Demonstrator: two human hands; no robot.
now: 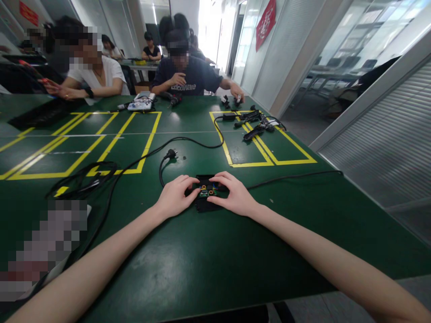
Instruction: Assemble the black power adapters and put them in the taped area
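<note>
In the head view a small green circuit board (204, 194) with copper-coloured ring coils sits between my two hands, with an opened black plastic casing about it. One casing part (205, 177) shows behind the board; another black piece (208, 206) lies on the near side. My left hand (177, 195) pinches the board's left end between thumb and fingers. At the right end, my right hand (235, 194) grips it the same way. Just behind my left hand, a black power plug (171, 154) rests on the table, its cord running down behind that hand. My fingers partly hide the board and casing.
A coiled black cable (84, 179) and a pixelated flat object (50, 246) lie left. Another cord (296, 177) stretches right. Black adapters and cables (254, 128) sit beyond, within yellow tape (252, 165). Across the green table (161, 269), a person (185, 76) reaches toward small parts.
</note>
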